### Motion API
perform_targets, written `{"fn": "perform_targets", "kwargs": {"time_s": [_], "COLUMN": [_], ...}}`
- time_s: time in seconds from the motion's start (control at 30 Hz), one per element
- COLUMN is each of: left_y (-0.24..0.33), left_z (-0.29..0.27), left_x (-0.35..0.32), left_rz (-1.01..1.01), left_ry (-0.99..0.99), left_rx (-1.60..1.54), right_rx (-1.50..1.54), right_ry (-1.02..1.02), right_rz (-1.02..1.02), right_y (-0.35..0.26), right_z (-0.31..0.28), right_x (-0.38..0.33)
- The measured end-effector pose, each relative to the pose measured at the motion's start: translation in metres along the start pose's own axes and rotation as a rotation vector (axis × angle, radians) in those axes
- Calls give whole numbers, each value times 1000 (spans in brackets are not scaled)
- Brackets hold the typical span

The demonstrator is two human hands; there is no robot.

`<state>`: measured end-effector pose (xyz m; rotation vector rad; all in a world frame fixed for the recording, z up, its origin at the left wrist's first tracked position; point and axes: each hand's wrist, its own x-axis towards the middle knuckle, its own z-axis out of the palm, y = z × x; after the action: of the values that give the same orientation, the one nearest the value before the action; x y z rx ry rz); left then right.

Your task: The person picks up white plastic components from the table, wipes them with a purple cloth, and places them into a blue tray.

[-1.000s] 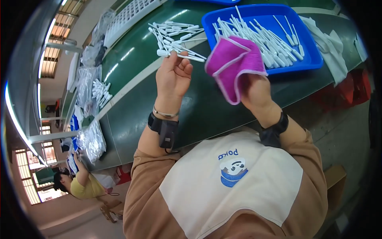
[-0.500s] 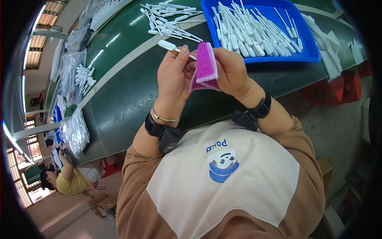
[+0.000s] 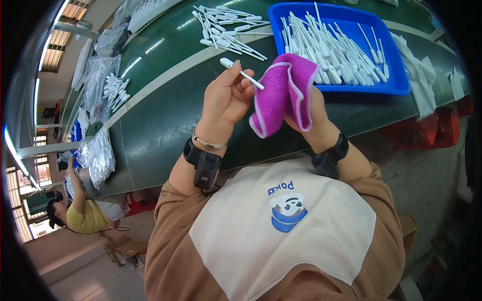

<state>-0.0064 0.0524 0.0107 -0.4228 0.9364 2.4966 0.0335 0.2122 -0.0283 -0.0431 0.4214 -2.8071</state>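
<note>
A slim white stick with a wide, rounded, spoon-like end is pinched between the thumb and fingers of my left hand. Its wide end points up and left; its thin end reaches the edge of a purple cloth with pale trim. The cloth hangs in loose folds from my right hand, which grips it from behind, so most of those fingers are hidden. Beyond my hands, a blue tray holds a heap of similar white sticks. More white sticks lie in a loose pile left of the tray.
The dark green bench runs under my hands. At the left are clear plastic bags and a smaller stick pile. A white cloth hangs over the edge beside red stools. A person in yellow works farther left.
The cloth has come off the stick's stem and opened out, moving right with my right hand. My hands have drawn apart slightly, and the stick's thin end now shows.
</note>
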Motion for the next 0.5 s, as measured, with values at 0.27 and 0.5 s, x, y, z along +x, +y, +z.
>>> {"fn": "perform_targets", "kwargs": {"time_s": [0.27,0.5], "left_y": [-1,15], "left_z": [-7,19], "left_x": [12,37], "left_rz": [14,329], "left_ry": [65,-66], "left_rx": [34,330], "right_rx": [-229,-311], "right_ry": [86,164], "right_rz": [-76,1], "right_y": [1,-3], "right_z": [-7,9], "right_x": [4,3]}}
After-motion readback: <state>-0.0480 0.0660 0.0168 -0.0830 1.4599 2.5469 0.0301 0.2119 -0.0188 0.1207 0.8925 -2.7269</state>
